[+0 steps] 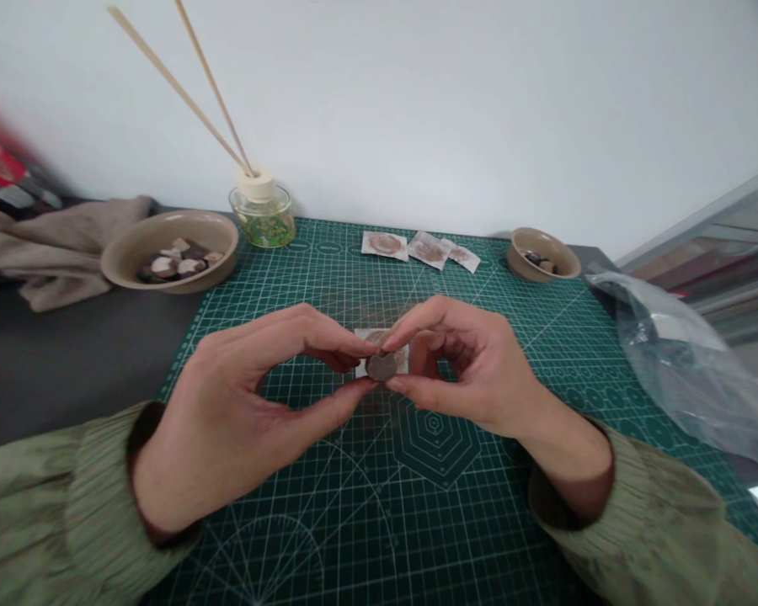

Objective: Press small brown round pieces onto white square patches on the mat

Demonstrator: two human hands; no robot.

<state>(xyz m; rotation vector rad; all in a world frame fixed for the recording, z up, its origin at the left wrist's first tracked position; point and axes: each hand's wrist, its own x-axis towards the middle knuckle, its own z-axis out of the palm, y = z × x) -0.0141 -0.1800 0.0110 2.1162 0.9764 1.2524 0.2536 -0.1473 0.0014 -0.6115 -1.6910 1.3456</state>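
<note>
Both hands are meeting over the middle of the green cutting mat (pixel 328 539), w/ a small round brown disc (pixel 381 366) pinched between them. The left hand (pixel 246 404) is gripping the disc's left edge btw thumb and forefinger; the right hand (pixel 464 370) is closing on its right edge the same way, so neither is spread wide. Just behind the disc a small white packet (pixel 403 358) is lying on the mat (mostly hidden by the fingers). Farther back, three similar packets (pixel 420 248) are sitting in a row. A large tan bowl (pixel 170 252) of brown and pale pieces is resting at the mat's far left corner, beside a glass reed diffuser (pixel 262 215). A smaller bowl (pixel 543 252) is sitting far right, near a clear plastic bag (pixel 688 370) on the surface.
</note>
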